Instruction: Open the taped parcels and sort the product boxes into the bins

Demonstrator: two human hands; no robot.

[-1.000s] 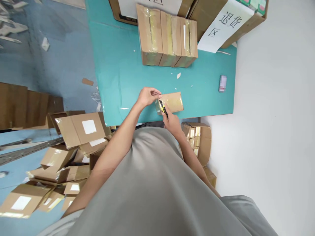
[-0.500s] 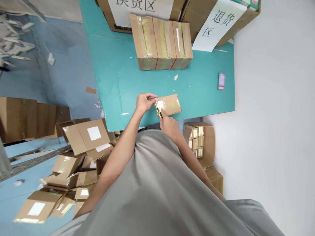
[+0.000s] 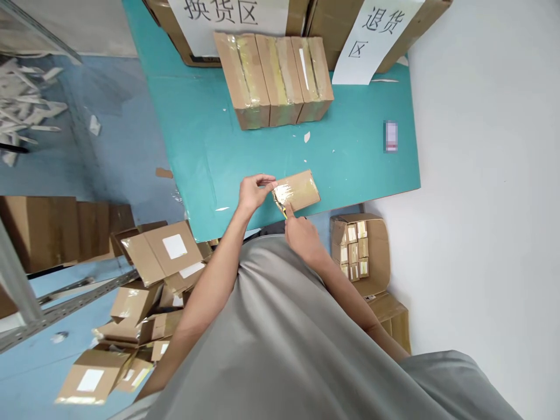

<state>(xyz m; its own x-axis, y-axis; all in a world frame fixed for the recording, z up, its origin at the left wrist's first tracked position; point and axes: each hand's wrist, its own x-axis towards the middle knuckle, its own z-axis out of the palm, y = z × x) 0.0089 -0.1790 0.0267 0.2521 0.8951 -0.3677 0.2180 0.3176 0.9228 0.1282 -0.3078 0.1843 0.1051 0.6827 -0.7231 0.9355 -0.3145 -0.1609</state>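
A small taped cardboard box (image 3: 300, 190) lies near the front edge of the teal table. My left hand (image 3: 254, 192) grips its far left corner, thumb and fingers closed on the cardboard. In my right hand (image 3: 305, 236) is a box cutter (image 3: 283, 210) with yellow on its body, mostly hidden by the fingers. Its tip is at the left end of the box, and my index finger points along it. Shiny tape covers the box's upper face.
Three taped boxes (image 3: 275, 79) stand in a row farther back, before large cartons bearing paper signs (image 3: 371, 35). A pinkish pack (image 3: 391, 136) lies at the right. Opened cartons (image 3: 157, 251) pile up on the floor at left; a carton of small boxes (image 3: 378, 251) stands right, beside the wall.
The box cutter has moved slightly down along the left end of the box, and less of it shows. The box is tilted a little more. The camera view has shifted.
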